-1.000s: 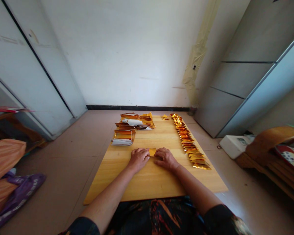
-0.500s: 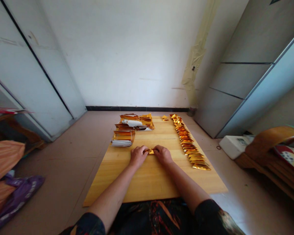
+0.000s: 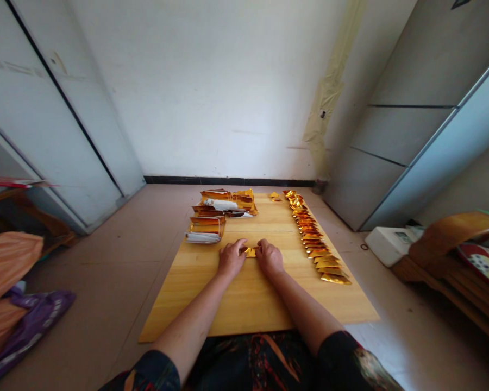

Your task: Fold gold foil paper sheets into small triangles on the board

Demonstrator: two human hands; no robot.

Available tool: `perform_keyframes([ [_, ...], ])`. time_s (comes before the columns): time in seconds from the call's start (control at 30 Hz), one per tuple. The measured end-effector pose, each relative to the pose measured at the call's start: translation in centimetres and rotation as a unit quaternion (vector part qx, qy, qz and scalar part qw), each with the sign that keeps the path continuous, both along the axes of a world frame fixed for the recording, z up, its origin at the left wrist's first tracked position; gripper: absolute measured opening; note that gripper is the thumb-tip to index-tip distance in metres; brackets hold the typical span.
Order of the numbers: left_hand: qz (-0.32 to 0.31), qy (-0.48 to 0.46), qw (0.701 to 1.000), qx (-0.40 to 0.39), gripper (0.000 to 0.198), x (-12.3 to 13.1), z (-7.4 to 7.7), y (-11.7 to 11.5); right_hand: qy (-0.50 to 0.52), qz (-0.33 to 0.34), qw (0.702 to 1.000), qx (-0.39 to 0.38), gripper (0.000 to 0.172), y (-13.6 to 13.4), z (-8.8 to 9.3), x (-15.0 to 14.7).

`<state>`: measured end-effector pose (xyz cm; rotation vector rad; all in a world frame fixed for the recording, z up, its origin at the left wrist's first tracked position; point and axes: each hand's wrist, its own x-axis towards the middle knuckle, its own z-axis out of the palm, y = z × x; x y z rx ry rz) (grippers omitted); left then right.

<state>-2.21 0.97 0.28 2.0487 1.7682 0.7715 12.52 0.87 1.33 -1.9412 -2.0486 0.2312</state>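
Gold piece (image 3: 250, 252): small, foil-like, shiny; at mid-table straight ahead of the person, bridging the gap between the two hands. Whether it rests on the wood or sits just above it, cannot tell.
Left hand (image 3: 231, 259): back uppermost, fingers curled inward; thumb and forefinger brought together on the piece's left end. Other fingers bent, tips hidden.
Right hand (image 3: 270, 258): near mirror of the left, back uppermost, knuckles bent; fingertips drawn in on the right end, exact grip partly hidden behind the hand.
Hand spacing: close together, level with each other, not touching; middle of the piece bare between them.
Forearms: both bare, slanting inward from the near edge so they converge on the piece; wrists roughly in line with the arms.
Sleeves (image 3: 155, 370): dark, patterned, ending near the elbows.
Table (image 3: 244, 309): pale wood, under hands and foil alike.
Right-side row (image 3: 309, 236): many gold folded pieces, overlapping, running from far edge toward near right; well apart from the right hand.
Left-side stacks (image 3: 206, 225): gold sheets with some white showing, beyond the left hand.
Far piece (image 3: 274, 196): small, gold, near the far edge, just left of the row's top.
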Motion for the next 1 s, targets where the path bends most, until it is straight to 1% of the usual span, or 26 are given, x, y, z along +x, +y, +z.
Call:
perform_keyframes([
  [0.23,-0.014,0.039,0.999,0.024,0.034,0.1,-0.2,-0.3,-0.014,0.006,0.999,0.033,0.014,-0.1,-0.6,-0.3],
  [0.57,-0.017,0.062,0.997,0.047,0.03,0.1,-0.3,-0.5,-0.029,-0.002,1.0,0.005,0.011,0.1,-0.4,-0.4],
  [0.73,-0.038,0.084,0.994,0.056,0.018,0.2,-0.2,-0.7,-0.032,-0.005,0.999,0.009,0.013,0.0,-0.4,-0.5],
  [0.93,-0.05,0.118,0.989,0.075,0.017,0.3,0.0,-1.0,-0.007,0.031,0.998,0.045,0.015,-0.2,-0.6,0.2],
  [1.0,-0.064,0.128,0.986,0.082,0.018,0.3,0.2,-1.0,0.004,0.047,0.997,0.056,0.017,-0.2,-0.7,0.7],
])
